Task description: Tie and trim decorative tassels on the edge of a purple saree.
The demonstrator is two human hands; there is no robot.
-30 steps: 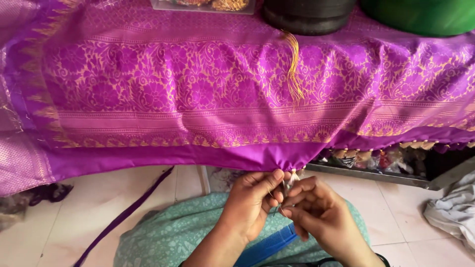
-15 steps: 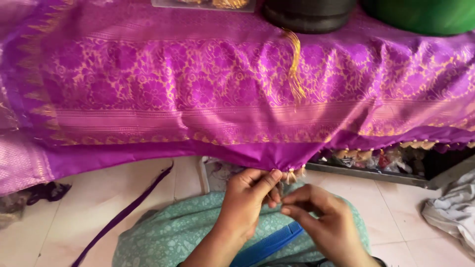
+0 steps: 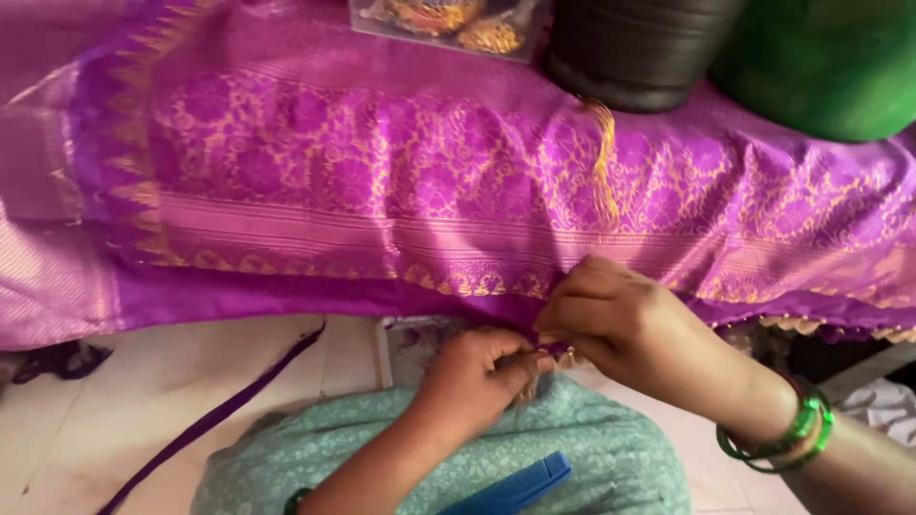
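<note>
Right hand has moved up onto the purple sari edge, left hand pinching beside it, tensioning the hem for fringe work.

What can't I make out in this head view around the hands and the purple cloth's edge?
- What the left hand and right hand pinch at the hem of the purple and gold woven cloth: hidden by fingers, too small.
- Black round container and green rounded object: tops cut off by the upper edge.
- Blue plastic comb: lower part cut off by the bottom edge.
- Clear packet of golden items: cut off, blurred.
</note>
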